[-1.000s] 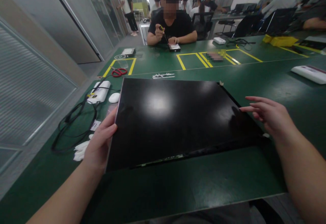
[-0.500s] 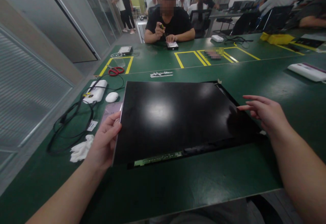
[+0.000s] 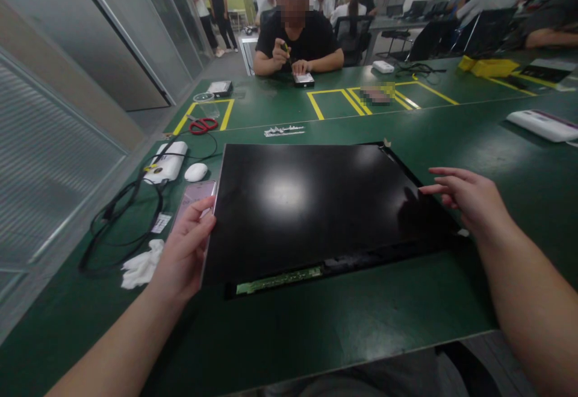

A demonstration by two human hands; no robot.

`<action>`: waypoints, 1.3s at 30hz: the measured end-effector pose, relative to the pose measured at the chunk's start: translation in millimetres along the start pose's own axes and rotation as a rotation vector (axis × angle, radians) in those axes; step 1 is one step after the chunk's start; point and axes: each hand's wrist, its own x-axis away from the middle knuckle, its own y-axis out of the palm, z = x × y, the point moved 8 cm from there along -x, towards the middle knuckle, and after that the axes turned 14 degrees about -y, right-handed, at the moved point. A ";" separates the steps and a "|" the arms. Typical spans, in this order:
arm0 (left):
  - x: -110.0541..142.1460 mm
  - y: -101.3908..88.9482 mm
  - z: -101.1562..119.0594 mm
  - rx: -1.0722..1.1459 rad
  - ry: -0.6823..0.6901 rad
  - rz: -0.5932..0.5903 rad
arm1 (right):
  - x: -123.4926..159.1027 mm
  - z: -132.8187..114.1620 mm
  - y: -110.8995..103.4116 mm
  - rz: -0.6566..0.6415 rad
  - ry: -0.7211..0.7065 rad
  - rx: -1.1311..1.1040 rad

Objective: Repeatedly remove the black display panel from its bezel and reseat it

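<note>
A large black display panel (image 3: 311,204) lies on the green table (image 3: 316,325), with a green circuit strip (image 3: 277,279) showing along its near edge. My left hand (image 3: 185,252) grips the panel's left edge near the front corner, thumb on top. My right hand (image 3: 465,195) hovers at the panel's right edge with fingers stretched out, fingertips just over the glass. A black frame (image 3: 406,168) shows under the panel at its right side.
Left of the panel lie a phone (image 3: 194,195), a white mouse (image 3: 195,172), a white power brick (image 3: 166,165), black cables (image 3: 121,216), a white cloth (image 3: 139,267) and red scissors (image 3: 203,125). Screws (image 3: 283,131) lie behind. A person (image 3: 295,35) works opposite. A white device (image 3: 542,125) lies right.
The panel's left side has come down toward the table and shifted slightly right; the green strip at its near edge now shows. My hands kept their places at the two edges.
</note>
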 end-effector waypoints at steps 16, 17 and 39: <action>-4.8 7.3 -3.1 -0.049 -0.106 0.017 | 0.3 -1.0 -2.3 -0.008 0.007 0.050; -5.3 8.6 -3.7 -0.053 -0.107 0.013 | 0.5 -1.2 -2.2 -0.008 0.008 0.051; -5.2 18.0 -9.4 -0.101 -0.124 0.026 | 1.3 -2.5 -2.8 0.010 0.000 0.125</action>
